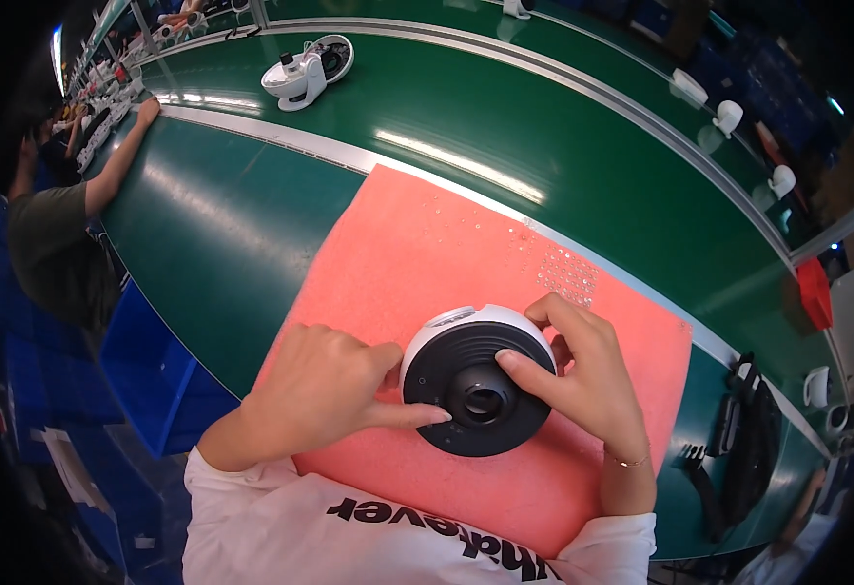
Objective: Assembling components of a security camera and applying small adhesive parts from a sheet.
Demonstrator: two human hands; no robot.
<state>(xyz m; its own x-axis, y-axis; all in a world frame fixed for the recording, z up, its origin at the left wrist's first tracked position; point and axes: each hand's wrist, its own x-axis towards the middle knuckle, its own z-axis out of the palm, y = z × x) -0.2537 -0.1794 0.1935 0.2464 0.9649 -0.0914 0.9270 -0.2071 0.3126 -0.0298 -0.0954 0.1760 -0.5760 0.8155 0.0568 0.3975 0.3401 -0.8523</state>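
Between my hands, over a pink foam mat [373,258], is a round white housing [510,317] with a black ringed face [446,356] and a raised hollow collar [483,398] at its centre. My left hand [320,385] pinches its left edge, thumb on the black face and fingers at the white rim. My right hand [588,366] grips the upper right, its thumb lying on the black face near the collar and its fingers round the white side. The housing's underside is hidden. Small clear round dots [565,273] lie in rows on the mat's far part.
Beyond the mat runs a green conveyor belt [446,136] carrying a white-and-black device [308,73]. At right on the bench lies a black bag-like item [754,444]. A blue bin [159,375] stands left, and a co-worker [61,234] reaches toward the belt. A red bin [814,292] hangs far right.
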